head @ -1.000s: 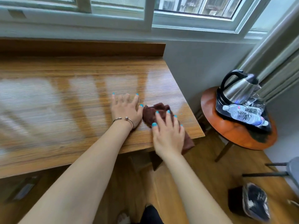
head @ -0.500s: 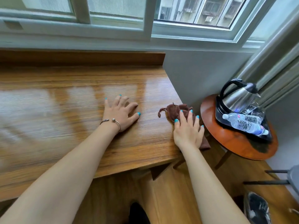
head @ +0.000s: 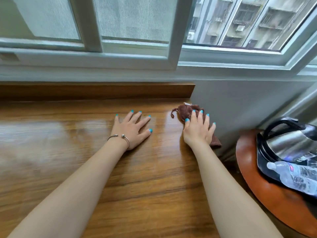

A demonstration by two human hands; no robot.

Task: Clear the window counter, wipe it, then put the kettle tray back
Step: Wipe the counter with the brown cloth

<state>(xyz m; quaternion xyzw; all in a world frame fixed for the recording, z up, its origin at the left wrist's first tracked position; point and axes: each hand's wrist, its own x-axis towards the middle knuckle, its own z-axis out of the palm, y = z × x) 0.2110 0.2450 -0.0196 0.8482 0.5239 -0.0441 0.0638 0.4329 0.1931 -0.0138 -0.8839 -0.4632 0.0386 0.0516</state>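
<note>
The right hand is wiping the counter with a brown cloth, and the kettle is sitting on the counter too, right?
Not quite. The right hand does press a brown cloth on the counter, but the kettle isn't there. The head view shows it on its black tray, on the round side table to the right of the counter.

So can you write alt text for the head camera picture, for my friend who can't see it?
A person's right hand presses a brown cloth flat on the far right corner of a wooden window counter, while the left hand rests open beside it. A kettle and water bottle sit on a round side table.
</note>
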